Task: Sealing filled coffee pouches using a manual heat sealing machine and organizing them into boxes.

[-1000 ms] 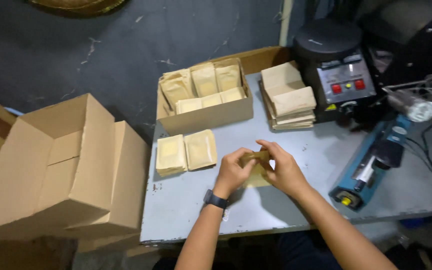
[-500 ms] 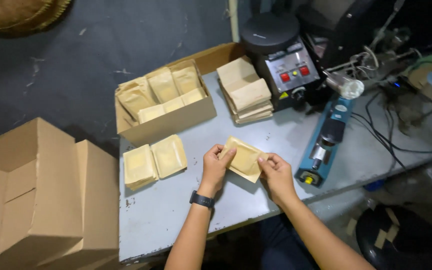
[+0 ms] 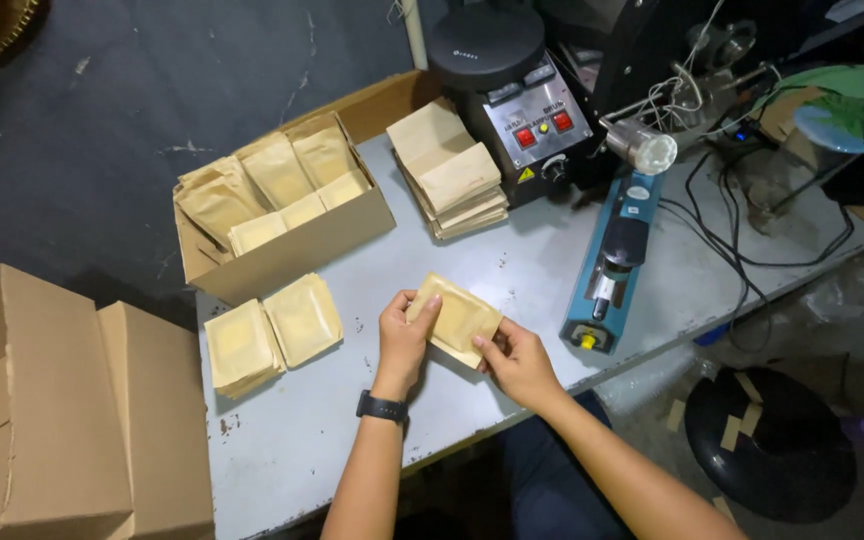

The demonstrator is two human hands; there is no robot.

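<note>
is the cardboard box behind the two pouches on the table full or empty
Partly full. The open cardboard box holds tan pouches standing in rows, with bare space at its far end.

- Left hand (image 3: 404, 335): bare, no glove or ring showing, short trimmed nails.
- Black wristband (image 3: 381, 407), smooth and narrow, wraps the left wrist just below that hand.
- Right hand (image 3: 518, 362): bare, wrist unadorned.
- Both forearms bare, no sleeves showing.
- Dark blue trousers (image 3: 552, 480) beneath the forearms.
</note>
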